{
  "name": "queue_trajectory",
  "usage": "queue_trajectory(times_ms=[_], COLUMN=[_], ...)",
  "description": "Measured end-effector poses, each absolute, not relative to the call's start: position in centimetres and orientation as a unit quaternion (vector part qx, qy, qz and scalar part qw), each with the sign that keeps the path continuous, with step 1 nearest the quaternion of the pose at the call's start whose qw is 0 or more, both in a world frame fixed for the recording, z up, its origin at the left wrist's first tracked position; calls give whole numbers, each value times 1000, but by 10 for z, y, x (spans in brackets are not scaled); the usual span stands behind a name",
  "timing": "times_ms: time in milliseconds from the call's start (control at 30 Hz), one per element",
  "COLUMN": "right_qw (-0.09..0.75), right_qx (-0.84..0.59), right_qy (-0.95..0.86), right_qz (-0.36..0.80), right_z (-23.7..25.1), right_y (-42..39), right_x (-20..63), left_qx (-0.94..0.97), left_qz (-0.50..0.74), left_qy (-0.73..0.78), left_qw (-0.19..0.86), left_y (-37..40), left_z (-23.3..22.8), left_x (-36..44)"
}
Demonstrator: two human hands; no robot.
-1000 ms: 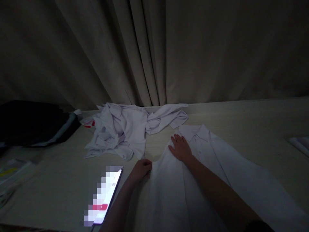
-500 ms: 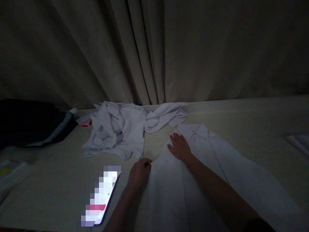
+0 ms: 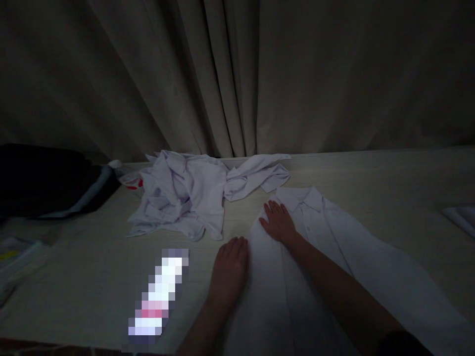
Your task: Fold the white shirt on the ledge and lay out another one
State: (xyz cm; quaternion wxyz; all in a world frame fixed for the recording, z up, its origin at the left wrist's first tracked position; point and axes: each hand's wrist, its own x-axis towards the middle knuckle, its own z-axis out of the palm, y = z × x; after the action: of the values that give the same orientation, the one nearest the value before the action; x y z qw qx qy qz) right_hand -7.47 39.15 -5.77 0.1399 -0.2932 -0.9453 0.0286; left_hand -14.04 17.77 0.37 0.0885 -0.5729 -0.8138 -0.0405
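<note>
Head view | white shirt [image 3: 334,257] spread flat, collar far; both hands pressing it, palms flat; bench [image 3: 389,183] bare rightward

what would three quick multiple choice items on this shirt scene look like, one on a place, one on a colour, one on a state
1. Where does the right hand rest?
A. on the flat shirt, just below its collar
B. on the lit phone
C. on the curtain

2. What colour is the crumpled pile of clothes?
A. red
B. white
C. black

3. How does the left hand lie?
A. in a fist in the air
B. pinching the curtain
C. palm down, fingers flat, at the shirt's left edge

Answers:
1 A, the fingers lie spread on the cloth beside the collar.
2 B, the pile looks pale white against the table.
3 C, no fold is pinched in its grip.
</note>
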Motion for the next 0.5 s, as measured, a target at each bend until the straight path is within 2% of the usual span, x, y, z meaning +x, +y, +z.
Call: queue_trajectory(times_ms=[267,500], right_qw=[131,127], right_qx=[-296,-294], right_qy=[-946,-947], right_qz=[32,26], right_z=[-59,-59], right_y=[394,393], right_x=[-75,-75], left_qx=[-574,-562], left_qz=[3,-41], left_qy=[-813,-823], left_qw=[97,76], left_y=[157,136], left_z=[-35,-35], left_x=[-129,-125])
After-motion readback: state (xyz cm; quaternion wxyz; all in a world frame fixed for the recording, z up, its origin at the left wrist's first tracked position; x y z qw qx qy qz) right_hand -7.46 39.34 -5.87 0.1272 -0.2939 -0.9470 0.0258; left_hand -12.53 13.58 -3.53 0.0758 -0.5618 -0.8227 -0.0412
